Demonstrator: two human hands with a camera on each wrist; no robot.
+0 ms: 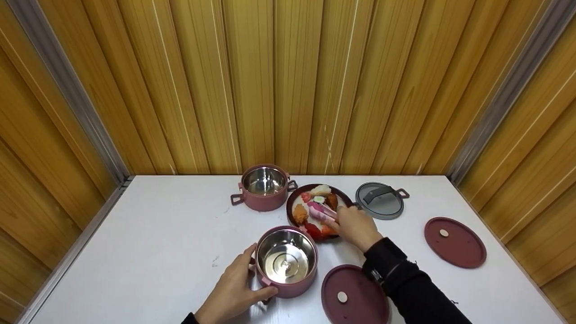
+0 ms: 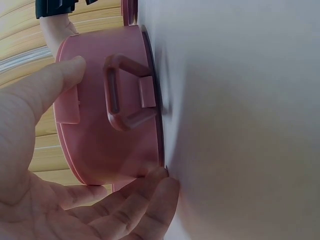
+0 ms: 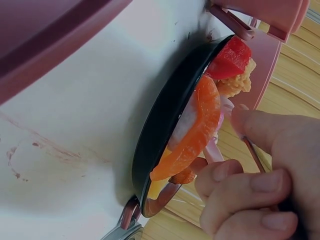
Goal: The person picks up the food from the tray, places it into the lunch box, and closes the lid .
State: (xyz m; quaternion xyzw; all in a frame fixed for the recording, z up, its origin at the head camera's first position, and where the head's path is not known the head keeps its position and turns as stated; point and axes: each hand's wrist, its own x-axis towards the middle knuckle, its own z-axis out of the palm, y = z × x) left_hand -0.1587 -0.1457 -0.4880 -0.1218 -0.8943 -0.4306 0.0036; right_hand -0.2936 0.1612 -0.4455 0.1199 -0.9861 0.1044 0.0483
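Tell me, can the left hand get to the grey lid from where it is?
Probably not easily. The left hand holds the near pot, and the grey lid lies far across, beyond the plate and the right hand.

Head view: even, fairly bright light from above; wood panels w/ soft sheen, no hard glare. Desk [image 1: 148, 234] white, shadows short and faint under objects. Steel bowl [image 1: 286, 256] shows mild specular highlights. Wide-angle distortion: wall lines splay toward the edges. Left wrist view: desk washed out, near blown, w/ a blurred grey shadow beside the pink pot [image 2: 107, 107]; fingers [image 2: 135, 212] close, soft focus. Right wrist view: dimmer, contrasty; fingers [image 3: 250, 195] and food slightly blurred, dark shadow under plate rim [image 3: 165, 125].
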